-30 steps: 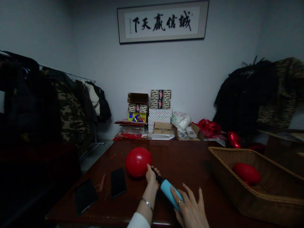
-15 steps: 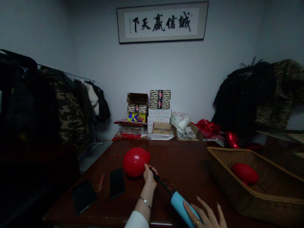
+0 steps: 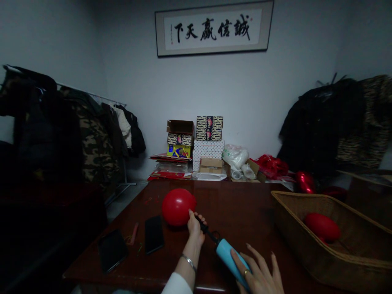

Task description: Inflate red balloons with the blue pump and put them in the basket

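The red balloon [image 3: 177, 206], pinched ahead by the left hand [image 3: 195, 228], could be dislodged if the pump [image 3: 228, 255], loosely gripped by the right hand [image 3: 260, 275], is jerked.

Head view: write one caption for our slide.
Left hand holds a red balloon at the black end of a pump; right hand on its blue barrel.

Framed calligraphy [image 3: 213, 29] on the wall [image 3: 147, 87]

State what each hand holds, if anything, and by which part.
Left hand: pump by its black end, thumb against the balloon. Right hand: pump by its blue barrel.
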Motion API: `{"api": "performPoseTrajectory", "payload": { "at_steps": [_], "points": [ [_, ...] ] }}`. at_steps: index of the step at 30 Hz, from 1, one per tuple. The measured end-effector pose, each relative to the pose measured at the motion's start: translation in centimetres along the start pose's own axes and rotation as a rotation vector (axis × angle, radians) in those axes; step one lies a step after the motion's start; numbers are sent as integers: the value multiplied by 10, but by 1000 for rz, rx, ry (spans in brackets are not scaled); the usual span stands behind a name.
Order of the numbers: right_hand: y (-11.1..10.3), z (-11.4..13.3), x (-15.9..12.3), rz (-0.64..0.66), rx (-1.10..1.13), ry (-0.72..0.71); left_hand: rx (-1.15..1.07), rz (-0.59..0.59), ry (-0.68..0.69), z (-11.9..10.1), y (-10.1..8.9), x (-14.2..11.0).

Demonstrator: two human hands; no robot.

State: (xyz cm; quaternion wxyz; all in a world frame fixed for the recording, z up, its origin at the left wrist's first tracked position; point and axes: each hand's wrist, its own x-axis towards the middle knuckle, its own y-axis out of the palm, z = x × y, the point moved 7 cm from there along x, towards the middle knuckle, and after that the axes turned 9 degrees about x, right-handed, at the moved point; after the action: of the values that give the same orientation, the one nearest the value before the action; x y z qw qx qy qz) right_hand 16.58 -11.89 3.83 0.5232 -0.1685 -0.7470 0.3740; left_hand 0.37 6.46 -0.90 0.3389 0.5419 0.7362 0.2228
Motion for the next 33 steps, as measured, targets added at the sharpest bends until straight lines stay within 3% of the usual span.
{"api": "performPoseTrajectory", "payload": {
  "at_steps": [6, 13, 19, 26, 33],
  "points": [
    [16, 9, 31, 145, 152, 149, 19, 2, -6, 9, -2, -7],
    [17, 18, 49, 325, 246, 302, 33, 21, -13, 11, -6, -5],
    [14, 18, 44, 240, 200, 254, 42, 25, -2, 8, -4, 0],
    [13, 14, 26, 105, 102, 72, 40, -14, -16, 12, -9, 5],
    [-8, 6, 6, -31, -18, -50, 24, -19, -2, -2, -11, 13]
  ]
}}
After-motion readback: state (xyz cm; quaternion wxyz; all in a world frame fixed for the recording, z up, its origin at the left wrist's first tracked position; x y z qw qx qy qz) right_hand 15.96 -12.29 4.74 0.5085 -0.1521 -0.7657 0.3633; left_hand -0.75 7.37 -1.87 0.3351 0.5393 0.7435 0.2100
